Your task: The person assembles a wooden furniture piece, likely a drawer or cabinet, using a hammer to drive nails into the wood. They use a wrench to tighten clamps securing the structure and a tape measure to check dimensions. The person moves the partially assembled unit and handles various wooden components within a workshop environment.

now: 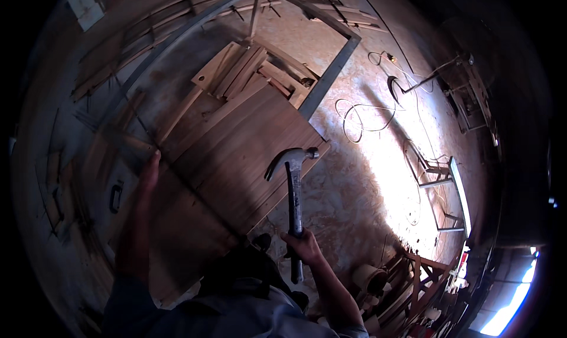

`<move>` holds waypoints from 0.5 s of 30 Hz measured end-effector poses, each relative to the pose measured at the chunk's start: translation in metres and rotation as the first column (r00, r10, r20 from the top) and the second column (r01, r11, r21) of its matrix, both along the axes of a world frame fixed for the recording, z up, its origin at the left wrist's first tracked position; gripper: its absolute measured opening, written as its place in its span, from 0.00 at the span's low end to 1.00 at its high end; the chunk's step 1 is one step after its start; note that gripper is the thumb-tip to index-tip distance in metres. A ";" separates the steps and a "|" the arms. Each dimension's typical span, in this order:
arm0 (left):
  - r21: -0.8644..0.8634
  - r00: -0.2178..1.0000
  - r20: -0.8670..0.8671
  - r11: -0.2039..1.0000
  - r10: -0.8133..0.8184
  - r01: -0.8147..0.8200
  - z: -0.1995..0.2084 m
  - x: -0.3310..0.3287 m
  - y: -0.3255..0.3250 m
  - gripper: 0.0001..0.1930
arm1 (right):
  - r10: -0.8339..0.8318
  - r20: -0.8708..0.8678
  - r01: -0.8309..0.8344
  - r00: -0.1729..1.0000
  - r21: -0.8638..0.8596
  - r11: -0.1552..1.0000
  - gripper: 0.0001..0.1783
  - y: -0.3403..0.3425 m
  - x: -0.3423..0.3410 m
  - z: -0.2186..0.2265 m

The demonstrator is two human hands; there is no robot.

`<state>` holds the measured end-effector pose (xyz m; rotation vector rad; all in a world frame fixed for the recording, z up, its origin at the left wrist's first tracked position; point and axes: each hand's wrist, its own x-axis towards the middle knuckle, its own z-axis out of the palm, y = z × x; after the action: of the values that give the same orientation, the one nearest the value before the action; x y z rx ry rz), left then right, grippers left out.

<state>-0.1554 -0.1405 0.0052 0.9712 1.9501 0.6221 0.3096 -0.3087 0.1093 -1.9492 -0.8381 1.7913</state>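
My right hand (304, 247) is closed around the lower handle of a claw hammer (294, 187). The hammer stands head up, its claw toward the left and its striking face toward the right, in front of a wooden panel (236, 143) made of joined boards. At the panel's left side, my left hand (151, 168) reaches up to the end of a wooden piece (133, 142). One fingertip shows against that wood; the other fingers are lost in shadow, so their grip is unclear.
Wood offcuts (245, 72) lie beyond the panel inside a grey metal frame (331, 75). A black clamp (116, 196) lies at left. Cable loops (354, 122) and a metal stand (455, 196) are on the floor at right. A scrap wood pile (407, 291) lies lower right.
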 end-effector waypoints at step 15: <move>-0.053 0.902 0.402 0.979 -0.159 0.196 -0.041 -0.037 0.032 0.29 | -0.873 -0.340 0.811 0.350 -0.357 0.464 0.21 0.041 -0.026 -0.081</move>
<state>-0.1922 -0.1082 -0.0355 0.8761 1.4994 0.5678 0.2832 -0.2674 0.0284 -1.3820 0.4735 1.4857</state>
